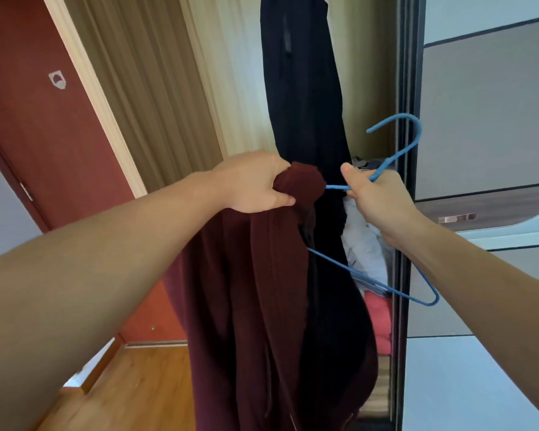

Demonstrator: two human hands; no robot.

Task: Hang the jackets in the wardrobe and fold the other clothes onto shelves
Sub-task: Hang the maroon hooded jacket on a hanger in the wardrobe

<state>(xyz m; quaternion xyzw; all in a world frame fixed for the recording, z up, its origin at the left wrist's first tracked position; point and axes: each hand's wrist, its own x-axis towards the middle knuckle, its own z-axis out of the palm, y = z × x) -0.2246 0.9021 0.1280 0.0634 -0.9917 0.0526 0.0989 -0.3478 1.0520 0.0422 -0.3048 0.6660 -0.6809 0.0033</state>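
Note:
My left hand grips the bunched top of a dark maroon jacket, which hangs down in front of me. My right hand holds a blue wire hanger by its neck, hook pointing up to the right. One arm of the hanger runs into the jacket's top; the other arm sticks out bare at the lower right. Behind them a black garment hangs inside the open wardrobe.
The wardrobe's sliding door frame stands just right of the hanger, with grey panels beyond. Folded white and pink clothes lie inside the wardrobe. A red door and beige curtain are at the left, above a wooden floor.

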